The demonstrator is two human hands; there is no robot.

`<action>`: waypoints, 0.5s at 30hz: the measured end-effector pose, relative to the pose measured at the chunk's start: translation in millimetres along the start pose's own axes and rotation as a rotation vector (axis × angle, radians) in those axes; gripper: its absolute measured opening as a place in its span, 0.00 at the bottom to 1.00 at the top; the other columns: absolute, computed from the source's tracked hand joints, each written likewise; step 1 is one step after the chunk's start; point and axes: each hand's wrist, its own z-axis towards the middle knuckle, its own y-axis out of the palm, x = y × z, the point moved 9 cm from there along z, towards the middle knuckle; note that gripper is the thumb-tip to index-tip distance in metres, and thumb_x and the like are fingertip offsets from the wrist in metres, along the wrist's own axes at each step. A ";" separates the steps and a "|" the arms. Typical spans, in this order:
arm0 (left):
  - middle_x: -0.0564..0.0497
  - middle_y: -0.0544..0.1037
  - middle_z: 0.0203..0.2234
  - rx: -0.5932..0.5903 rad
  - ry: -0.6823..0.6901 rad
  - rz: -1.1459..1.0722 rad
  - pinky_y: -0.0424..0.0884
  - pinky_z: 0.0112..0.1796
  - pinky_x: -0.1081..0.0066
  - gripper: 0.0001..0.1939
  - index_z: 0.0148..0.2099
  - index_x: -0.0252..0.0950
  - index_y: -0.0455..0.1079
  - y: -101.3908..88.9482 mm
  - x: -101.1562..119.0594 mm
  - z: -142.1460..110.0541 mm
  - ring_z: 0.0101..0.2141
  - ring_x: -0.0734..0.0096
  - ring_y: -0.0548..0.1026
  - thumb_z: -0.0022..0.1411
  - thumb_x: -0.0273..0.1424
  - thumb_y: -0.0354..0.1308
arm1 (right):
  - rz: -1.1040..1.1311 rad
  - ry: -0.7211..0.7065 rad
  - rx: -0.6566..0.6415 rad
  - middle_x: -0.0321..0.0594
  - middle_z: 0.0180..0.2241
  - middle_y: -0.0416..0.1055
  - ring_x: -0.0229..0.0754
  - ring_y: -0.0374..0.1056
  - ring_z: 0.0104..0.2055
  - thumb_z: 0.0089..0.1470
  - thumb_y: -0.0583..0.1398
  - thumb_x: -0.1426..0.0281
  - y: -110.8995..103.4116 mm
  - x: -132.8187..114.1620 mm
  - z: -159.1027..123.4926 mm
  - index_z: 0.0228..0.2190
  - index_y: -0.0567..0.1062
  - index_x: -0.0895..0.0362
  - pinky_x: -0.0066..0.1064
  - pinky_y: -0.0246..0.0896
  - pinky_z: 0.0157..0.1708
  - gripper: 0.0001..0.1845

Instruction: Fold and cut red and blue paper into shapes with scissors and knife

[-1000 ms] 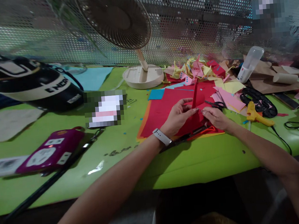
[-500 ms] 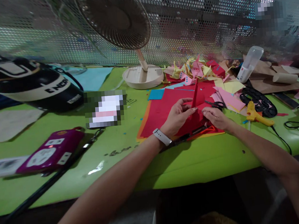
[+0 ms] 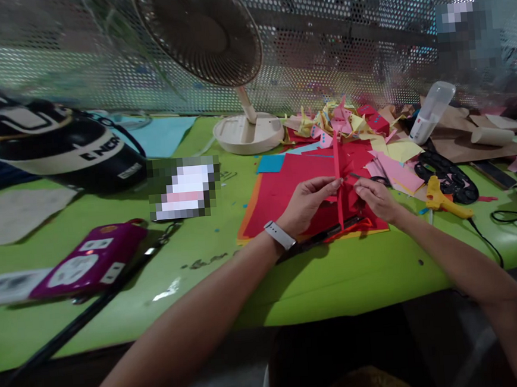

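Between thumb and fingers my left hand [image 3: 309,200] pinches a narrow red paper strip [image 3: 337,163], held upright above the sheets. My right hand [image 3: 378,201] is closed just right of the strip, its fingertips pressed together; I cannot make out what lies in them. Beneath both hands is a stack of red paper sheets [image 3: 280,186], with orange sheets showing at its left and front edges. Black-handled scissors [image 3: 380,180] lie just beyond my right hand. A long dark tool with an orange part [image 3: 355,226] rests along the front of the stack.
A yellow glue gun [image 3: 444,197] and a black tape-like coil [image 3: 457,181] lie to the right. Behind are a paper scrap pile [image 3: 342,118] and a fan [image 3: 248,133]. At left are a phone [image 3: 186,190], a purple power strip [image 3: 89,257] and a large bottle [image 3: 80,151].
The red strip has turned from a slight tilt to upright, and more of its lower end shows. My right hand has shifted slightly right, away from the left.
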 end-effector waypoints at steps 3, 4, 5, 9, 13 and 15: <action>0.47 0.81 0.32 -0.010 -0.010 0.012 0.72 0.29 0.74 0.19 0.35 0.36 0.79 1.4 -1.6 -0.3 0.30 0.72 0.75 0.43 0.43 0.71 | 0.015 0.014 0.009 0.32 0.21 0.60 0.37 0.59 0.26 0.56 0.51 0.57 -0.7 3.0 -0.5 0.24 0.63 0.54 0.29 0.55 0.27 0.16; 0.47 0.81 0.32 -0.017 -0.010 0.015 0.72 0.29 0.74 0.19 0.35 0.36 0.79 2.6 -1.9 -0.7 0.30 0.72 0.75 0.44 0.44 0.71 | 0.020 0.021 0.014 0.33 0.21 0.61 0.37 0.60 0.25 0.56 0.52 0.56 -0.9 4.1 -0.7 0.24 0.64 0.54 0.29 0.55 0.27 0.16; 0.48 0.81 0.32 -0.025 -0.006 0.020 0.72 0.30 0.74 0.19 0.35 0.37 0.79 4.1 -1.7 -1.3 0.31 0.72 0.75 0.44 0.44 0.71 | 0.024 0.028 0.021 0.33 0.21 0.61 0.36 0.60 0.25 0.56 0.52 0.55 -1.1 5.0 -0.9 0.24 0.64 0.54 0.28 0.54 0.26 0.17; 0.48 0.81 0.31 -0.061 0.034 0.052 0.71 0.31 0.74 0.18 0.34 0.37 0.80 12.1 1.1 -5.0 0.30 0.74 0.74 0.44 0.43 0.71 | 0.037 0.060 0.049 0.32 0.20 0.61 0.35 0.57 0.22 0.52 0.57 0.52 -1.4 9.4 -2.0 0.24 0.66 0.56 0.27 0.52 0.22 0.20; 0.50 0.80 0.28 -0.083 0.047 0.070 0.69 0.30 0.74 0.17 0.33 0.38 0.80 17.7 2.3 -8.0 0.27 0.76 0.71 0.43 0.43 0.71 | 0.096 0.105 0.030 0.32 0.20 0.62 0.34 0.57 0.22 0.51 0.58 0.51 2.4 15.2 -2.4 0.23 0.66 0.56 0.27 0.53 0.21 0.21; 0.51 0.79 0.26 -0.088 0.052 0.077 0.68 0.30 0.74 0.16 0.32 0.38 0.80 18.7 3.0 -8.8 0.25 0.77 0.70 0.44 0.43 0.71 | 0.132 0.119 0.016 0.32 0.21 0.62 0.34 0.58 0.22 0.51 0.58 0.50 3.8 17.5 -1.9 0.23 0.66 0.56 0.27 0.54 0.21 0.21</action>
